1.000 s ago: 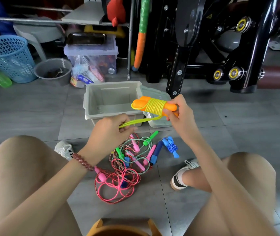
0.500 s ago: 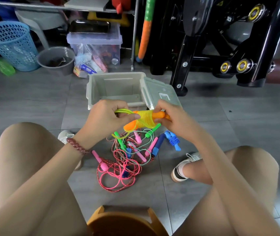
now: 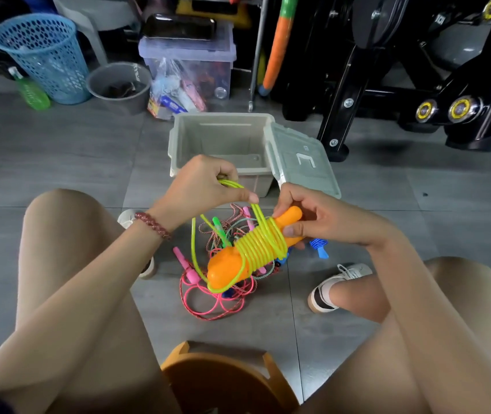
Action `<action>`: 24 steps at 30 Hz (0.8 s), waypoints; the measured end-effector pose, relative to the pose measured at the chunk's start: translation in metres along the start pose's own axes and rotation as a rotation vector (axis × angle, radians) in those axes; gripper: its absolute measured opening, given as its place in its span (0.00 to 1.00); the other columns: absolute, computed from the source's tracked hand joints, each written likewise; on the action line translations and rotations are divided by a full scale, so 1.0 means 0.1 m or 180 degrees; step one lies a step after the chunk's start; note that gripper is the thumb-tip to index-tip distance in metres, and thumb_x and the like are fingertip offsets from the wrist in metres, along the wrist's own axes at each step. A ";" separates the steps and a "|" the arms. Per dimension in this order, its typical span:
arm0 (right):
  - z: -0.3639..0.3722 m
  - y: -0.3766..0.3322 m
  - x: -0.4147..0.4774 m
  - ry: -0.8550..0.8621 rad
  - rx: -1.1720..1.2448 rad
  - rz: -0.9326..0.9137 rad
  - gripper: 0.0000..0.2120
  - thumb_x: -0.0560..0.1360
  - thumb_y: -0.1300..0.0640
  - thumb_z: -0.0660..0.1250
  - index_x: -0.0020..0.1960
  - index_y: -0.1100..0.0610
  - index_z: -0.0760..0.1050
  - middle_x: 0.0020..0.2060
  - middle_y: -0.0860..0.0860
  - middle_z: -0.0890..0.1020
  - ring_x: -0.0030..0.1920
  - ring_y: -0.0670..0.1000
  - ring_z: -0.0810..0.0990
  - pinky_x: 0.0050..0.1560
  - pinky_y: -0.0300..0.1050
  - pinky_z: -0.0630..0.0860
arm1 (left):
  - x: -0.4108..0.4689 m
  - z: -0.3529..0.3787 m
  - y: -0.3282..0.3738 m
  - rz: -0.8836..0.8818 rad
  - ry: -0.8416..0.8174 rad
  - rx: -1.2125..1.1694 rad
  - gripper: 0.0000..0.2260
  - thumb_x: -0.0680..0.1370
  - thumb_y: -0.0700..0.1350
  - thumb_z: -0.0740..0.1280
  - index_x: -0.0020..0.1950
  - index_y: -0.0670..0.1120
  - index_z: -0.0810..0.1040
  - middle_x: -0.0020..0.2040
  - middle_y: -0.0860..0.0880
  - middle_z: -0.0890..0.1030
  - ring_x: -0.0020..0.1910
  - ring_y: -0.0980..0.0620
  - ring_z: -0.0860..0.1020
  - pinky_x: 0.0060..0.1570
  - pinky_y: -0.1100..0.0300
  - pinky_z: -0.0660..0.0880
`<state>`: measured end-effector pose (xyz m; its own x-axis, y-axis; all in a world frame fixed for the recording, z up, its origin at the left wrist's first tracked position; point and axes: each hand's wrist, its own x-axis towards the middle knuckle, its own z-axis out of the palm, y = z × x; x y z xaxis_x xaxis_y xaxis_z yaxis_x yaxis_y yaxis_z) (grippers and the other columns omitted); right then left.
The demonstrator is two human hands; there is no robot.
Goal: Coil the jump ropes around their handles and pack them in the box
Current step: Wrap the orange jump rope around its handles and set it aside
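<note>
Jump ropes are at an early stage of packing, as far as can be judged: one is being coiled, one appears done, several lie loose, and nothing can be seen in the box.

Nearest, between the knees, the orange handles [image 3: 239,258] are held together above the floor, with the yellow-green rope [image 3: 260,245] wound round them in close, even turns over the middle. The far end of the handles is gripped by the right hand [image 3: 317,221], fingers closed round it. The free end of the rope is pinched in the closed left hand [image 3: 201,186], to the left and slightly farther off, and a slack loop hangs down from it to the near end of the handles. Only this short tail seems left to be wound and tucked.

Below and beyond the hands, a tangled pile [image 3: 223,282] of pink, green and speckled ropes with pink and green handles rests on the grey floor [image 3: 59,162], uncoiled. Just right of the pile, a blue rope [image 3: 318,248] is seen, apparently already wrapped on its handles but not yet packed.

Farther off, the grey box [image 3: 178,138] stands open on the floor, its lid [image 3: 301,159] leaning against its right side. Its visible bottom looks bare.
</note>
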<state>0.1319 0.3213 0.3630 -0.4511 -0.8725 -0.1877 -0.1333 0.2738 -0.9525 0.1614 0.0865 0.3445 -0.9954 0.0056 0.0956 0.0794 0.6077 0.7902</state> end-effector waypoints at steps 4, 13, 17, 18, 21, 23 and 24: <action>-0.04 0.05 -0.01 -0.0207 -0.0076 0.0009 0.08 0.74 0.69 0.66 0.49 0.62 0.68 0.39 0.43 0.75 0.35 0.39 0.75 0.35 0.30 0.70 | 0.00 0.04 0.01 0.0182 -0.0173 0.0208 0.27 0.56 0.69 0.70 0.28 0.45 0.71 0.24 0.52 0.67 0.25 0.56 0.62 0.28 0.59 0.60; -0.21 0.20 0.02 0.0595 0.2722 -0.1241 0.06 0.74 0.55 0.69 0.49 0.49 0.75 0.38 0.48 0.78 0.30 0.44 0.74 0.28 0.33 0.69 | 0.06 0.10 -0.07 0.0296 -0.0293 -0.0503 0.12 0.77 0.43 0.67 0.35 0.54 0.74 0.28 0.56 0.71 0.29 0.58 0.68 0.33 0.60 0.66; -0.18 0.11 0.09 0.2163 0.3287 -0.1070 0.03 0.70 0.55 0.68 0.41 0.53 0.74 0.35 0.51 0.80 0.27 0.45 0.75 0.26 0.32 0.68 | 0.03 0.13 -0.11 0.0351 -0.0285 -0.0343 0.09 0.79 0.50 0.62 0.45 0.45 0.75 0.31 0.51 0.71 0.31 0.50 0.70 0.33 0.54 0.69; -0.16 0.11 0.12 0.2484 0.3414 -0.0999 0.03 0.72 0.57 0.64 0.42 0.55 0.71 0.34 0.52 0.80 0.28 0.46 0.75 0.25 0.33 0.68 | 0.03 0.16 -0.11 0.0393 -0.0269 -0.0130 0.09 0.80 0.50 0.61 0.46 0.45 0.75 0.31 0.50 0.72 0.31 0.49 0.71 0.33 0.52 0.70; -0.12 0.17 0.19 0.3150 0.3164 -0.0806 0.05 0.79 0.62 0.58 0.45 0.57 0.66 0.36 0.54 0.79 0.29 0.48 0.77 0.28 0.35 0.71 | -0.04 0.23 -0.02 0.0553 -0.0255 0.0510 0.07 0.80 0.50 0.62 0.43 0.49 0.73 0.27 0.53 0.69 0.26 0.55 0.68 0.28 0.56 0.64; -0.11 0.21 0.20 0.3462 0.2195 -0.0655 0.05 0.80 0.64 0.59 0.46 0.56 0.66 0.41 0.58 0.78 0.31 0.49 0.78 0.31 0.37 0.74 | -0.07 0.26 0.04 0.0608 -0.0142 0.0765 0.08 0.80 0.49 0.62 0.41 0.50 0.72 0.25 0.54 0.67 0.25 0.56 0.67 0.27 0.58 0.60; -0.10 0.23 0.20 0.3526 0.1668 -0.0624 0.06 0.80 0.65 0.60 0.47 0.56 0.66 0.42 0.60 0.77 0.32 0.49 0.77 0.31 0.37 0.73 | -0.08 0.26 0.06 0.0619 0.0008 0.0828 0.09 0.79 0.49 0.63 0.40 0.51 0.71 0.24 0.55 0.66 0.24 0.56 0.67 0.27 0.58 0.60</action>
<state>0.1109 0.3137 0.3400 -0.9996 0.0010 0.0294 -0.0288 -0.2396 -0.9704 0.1683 0.1108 0.3328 -0.9628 0.1397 0.2314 0.2513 0.7781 0.5757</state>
